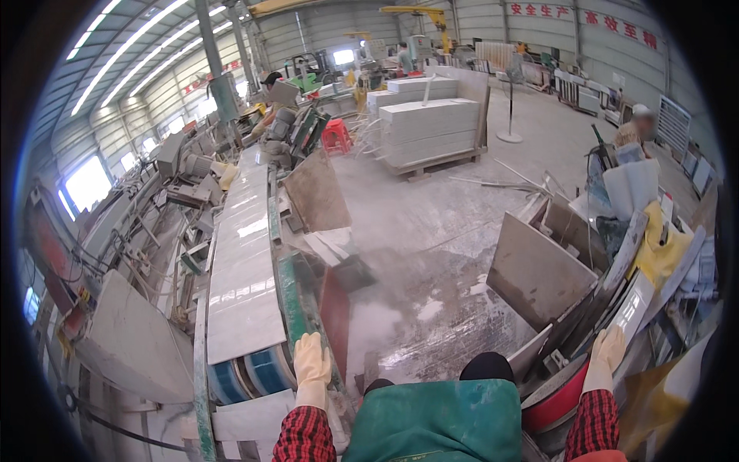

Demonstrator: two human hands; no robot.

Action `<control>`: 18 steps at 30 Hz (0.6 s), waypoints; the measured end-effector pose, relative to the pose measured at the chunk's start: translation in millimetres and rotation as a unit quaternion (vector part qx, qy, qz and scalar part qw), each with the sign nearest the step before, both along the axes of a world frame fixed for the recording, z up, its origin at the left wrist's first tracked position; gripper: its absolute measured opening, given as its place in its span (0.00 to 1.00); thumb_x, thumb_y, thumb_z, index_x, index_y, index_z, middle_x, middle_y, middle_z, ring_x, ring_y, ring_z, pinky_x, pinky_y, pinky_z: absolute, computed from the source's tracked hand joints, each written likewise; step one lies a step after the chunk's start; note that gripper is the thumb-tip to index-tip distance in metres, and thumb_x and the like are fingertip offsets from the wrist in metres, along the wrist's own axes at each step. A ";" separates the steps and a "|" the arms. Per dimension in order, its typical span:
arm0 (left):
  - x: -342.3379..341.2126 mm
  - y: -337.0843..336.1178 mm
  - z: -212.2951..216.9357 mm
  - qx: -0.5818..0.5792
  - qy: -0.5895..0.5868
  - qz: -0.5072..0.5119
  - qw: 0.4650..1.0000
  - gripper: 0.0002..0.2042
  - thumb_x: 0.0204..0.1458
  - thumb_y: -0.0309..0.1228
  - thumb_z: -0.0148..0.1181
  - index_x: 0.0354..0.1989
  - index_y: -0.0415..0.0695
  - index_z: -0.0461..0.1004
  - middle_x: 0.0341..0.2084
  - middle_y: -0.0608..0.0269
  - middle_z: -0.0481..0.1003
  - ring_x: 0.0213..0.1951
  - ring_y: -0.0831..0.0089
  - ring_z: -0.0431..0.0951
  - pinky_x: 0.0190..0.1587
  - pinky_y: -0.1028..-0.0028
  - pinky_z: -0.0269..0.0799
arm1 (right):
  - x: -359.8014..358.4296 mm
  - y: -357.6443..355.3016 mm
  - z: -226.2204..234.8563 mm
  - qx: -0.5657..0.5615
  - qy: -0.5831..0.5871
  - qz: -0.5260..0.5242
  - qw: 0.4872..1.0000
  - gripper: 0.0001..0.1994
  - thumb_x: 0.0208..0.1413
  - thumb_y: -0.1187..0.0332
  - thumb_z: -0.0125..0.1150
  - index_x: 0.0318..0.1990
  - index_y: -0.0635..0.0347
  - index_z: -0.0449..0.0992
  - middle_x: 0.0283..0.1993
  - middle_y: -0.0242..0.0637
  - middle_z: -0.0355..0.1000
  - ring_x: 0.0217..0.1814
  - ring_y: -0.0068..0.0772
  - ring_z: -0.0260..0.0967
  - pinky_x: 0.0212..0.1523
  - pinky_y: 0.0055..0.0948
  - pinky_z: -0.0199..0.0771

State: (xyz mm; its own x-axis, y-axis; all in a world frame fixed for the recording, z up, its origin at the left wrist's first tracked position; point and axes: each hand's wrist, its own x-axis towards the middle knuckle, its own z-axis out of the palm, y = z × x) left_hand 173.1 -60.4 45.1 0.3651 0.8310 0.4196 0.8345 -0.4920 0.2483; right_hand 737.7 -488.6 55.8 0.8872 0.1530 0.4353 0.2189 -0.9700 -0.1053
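My left hand [312, 371], in a cream rubber glove, rests beside the green side rail [290, 296] of a roller conveyor. Its fingers point forward, loosely extended, with nothing visible in them. Pale polished stone slabs [245, 296] lie in a row along the conveyor, and blue rollers [269, 373] show at its near end. On the right, my gloved right hand [607, 354] closes on the near end of a narrow, glossy white stone strip [634, 306]. That strip leans among other offcuts, above a red curved rim [556, 399]. A green apron [439, 420] covers my front.
Brownish panels [536, 269] lean at the right beside yellow cloth [660, 246]. Ahead, stacked white slabs [429, 131] sit on a wooden pallet near a red stool [336, 136]. The floor [419, 262] looks wet and dusty. Another person [636, 127] is at the far right.
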 end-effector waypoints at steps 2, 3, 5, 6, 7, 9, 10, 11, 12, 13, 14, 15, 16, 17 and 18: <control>0.2 -0.1 1.3 0.007 -0.003 -0.001 1.000 0.17 0.50 0.28 0.61 0.49 0.39 0.70 0.48 0.44 0.71 0.52 0.44 0.68 0.56 0.54 0.66 | -5.0 3.9 5.6 -0.001 0.009 0.000 1.000 0.23 0.62 0.60 0.52 0.60 0.66 0.71 0.64 0.50 0.69 0.67 0.53 0.63 0.69 0.45 0.60; -1.7 1.0 -1.0 0.010 -0.002 -0.002 1.000 0.17 0.50 0.28 0.61 0.48 0.39 0.70 0.48 0.44 0.71 0.52 0.44 0.68 0.56 0.54 0.66 | -9.7 5.7 7.9 0.001 0.014 0.002 1.000 0.23 0.62 0.60 0.52 0.60 0.66 0.71 0.64 0.50 0.69 0.67 0.53 0.63 0.69 0.44 0.60; -4.3 3.9 -5.4 0.014 -0.005 -0.003 1.000 0.16 0.50 0.28 0.61 0.48 0.39 0.69 0.48 0.44 0.71 0.52 0.44 0.68 0.56 0.54 0.66 | -18.6 9.3 13.0 0.006 0.023 0.004 1.000 0.23 0.63 0.60 0.52 0.60 0.66 0.71 0.63 0.51 0.69 0.67 0.52 0.64 0.69 0.44 0.59; -4.2 5.3 -6.9 0.015 -0.008 -0.004 1.000 0.16 0.50 0.28 0.61 0.48 0.39 0.69 0.48 0.44 0.71 0.51 0.44 0.68 0.56 0.54 0.66 | -20.4 9.7 15.3 -0.004 0.039 -0.004 0.999 0.23 0.63 0.59 0.52 0.60 0.65 0.70 0.64 0.49 0.68 0.68 0.51 0.63 0.69 0.46 0.59; -4.6 5.8 -8.2 0.015 -0.011 -0.005 1.000 0.16 0.50 0.28 0.61 0.47 0.39 0.69 0.48 0.44 0.71 0.51 0.44 0.68 0.56 0.54 0.66 | -21.6 10.6 17.1 -0.014 0.056 -0.012 0.998 0.24 0.63 0.59 0.52 0.61 0.63 0.69 0.66 0.48 0.67 0.68 0.50 0.62 0.69 0.48 0.59; -5.7 4.8 -9.8 0.015 -0.010 -0.003 1.000 0.15 0.50 0.28 0.61 0.46 0.39 0.69 0.47 0.44 0.71 0.51 0.45 0.68 0.56 0.55 0.65 | -31.6 16.0 26.5 -0.022 0.081 -0.038 0.996 0.24 0.63 0.58 0.52 0.63 0.60 0.68 0.68 0.44 0.65 0.70 0.47 0.59 0.68 0.53 0.59; -6.8 4.2 -8.2 0.017 -0.008 -0.001 1.000 0.15 0.50 0.28 0.61 0.45 0.40 0.69 0.47 0.45 0.71 0.51 0.45 0.68 0.56 0.55 0.65 | -44.7 23.1 33.8 -0.020 0.090 -0.054 0.994 0.24 0.63 0.57 0.52 0.64 0.57 0.67 0.69 0.42 0.64 0.71 0.45 0.58 0.68 0.56 0.59; -7.6 3.6 -6.3 0.013 -0.012 0.001 1.000 0.14 0.50 0.28 0.61 0.44 0.40 0.69 0.47 0.45 0.71 0.51 0.45 0.68 0.56 0.55 0.66 | -51.4 27.9 38.6 -0.017 0.099 -0.070 0.992 0.25 0.63 0.57 0.52 0.65 0.55 0.66 0.70 0.39 0.62 0.72 0.43 0.57 0.67 0.59 0.59; -6.9 2.4 -3.4 0.008 -0.017 0.000 1.000 0.14 0.50 0.28 0.61 0.44 0.40 0.69 0.47 0.45 0.71 0.51 0.45 0.68 0.56 0.55 0.66 | -52.2 27.4 39.8 -0.010 0.103 -0.073 0.992 0.25 0.63 0.57 0.52 0.65 0.53 0.66 0.71 0.38 0.62 0.73 0.42 0.56 0.66 0.61 0.59; -6.2 1.7 -0.7 0.003 -0.022 0.000 1.000 0.13 0.50 0.28 0.61 0.43 0.40 0.69 0.47 0.45 0.72 0.51 0.45 0.68 0.56 0.55 0.66 | -53.2 26.0 38.0 -0.004 0.108 -0.074 0.991 0.25 0.63 0.56 0.52 0.66 0.51 0.65 0.71 0.36 0.61 0.74 0.40 0.55 0.66 0.63 0.59; -5.7 1.6 1.3 -0.001 -0.022 0.003 1.000 0.13 0.50 0.28 0.61 0.42 0.40 0.69 0.47 0.45 0.72 0.51 0.45 0.69 0.56 0.55 0.66 | -53.8 24.7 35.2 0.003 0.112 -0.076 0.991 0.25 0.63 0.56 0.52 0.66 0.50 0.65 0.72 0.35 0.60 0.74 0.38 0.54 0.65 0.65 0.59; -4.3 1.3 2.0 -0.006 -0.023 0.006 1.000 0.12 0.50 0.28 0.61 0.42 0.40 0.69 0.46 0.46 0.72 0.50 0.46 0.69 0.56 0.55 0.66 | -49.4 20.9 29.4 0.007 0.112 -0.078 0.991 0.25 0.63 0.56 0.52 0.66 0.50 0.65 0.71 0.35 0.60 0.74 0.39 0.54 0.66 0.63 0.59; -3.8 1.1 3.1 -0.010 -0.025 0.008 1.000 0.12 0.50 0.28 0.61 0.41 0.40 0.69 0.46 0.46 0.72 0.50 0.46 0.69 0.55 0.55 0.66 | -43.7 17.8 24.1 0.012 0.111 -0.080 0.991 0.25 0.62 0.56 0.53 0.66 0.49 0.65 0.71 0.35 0.61 0.74 0.40 0.55 0.67 0.62 0.59; -3.4 0.6 5.0 -0.014 -0.032 0.008 0.999 0.12 0.50 0.28 0.61 0.41 0.40 0.69 0.46 0.46 0.72 0.50 0.46 0.69 0.55 0.55 0.66 | -37.6 14.7 20.3 0.018 0.109 -0.082 0.990 0.24 0.62 0.56 0.53 0.65 0.49 0.66 0.70 0.35 0.62 0.74 0.40 0.55 0.67 0.61 0.59; -5.3 0.1 7.7 -0.018 -0.034 0.009 0.999 0.12 0.50 0.28 0.62 0.41 0.41 0.69 0.45 0.46 0.72 0.50 0.46 0.69 0.55 0.56 0.66 | -40.5 17.4 22.5 0.019 0.132 -0.078 0.988 0.25 0.62 0.57 0.53 0.65 0.50 0.65 0.70 0.36 0.62 0.73 0.41 0.55 0.68 0.59 0.58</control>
State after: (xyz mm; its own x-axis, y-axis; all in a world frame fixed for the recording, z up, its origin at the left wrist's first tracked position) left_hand 167.8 -60.3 52.8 0.3219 0.8520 0.4129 0.8238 -0.4670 0.3214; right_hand 697.2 -471.2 78.3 0.9822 -0.0070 0.1877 0.0265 -0.9841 -0.1756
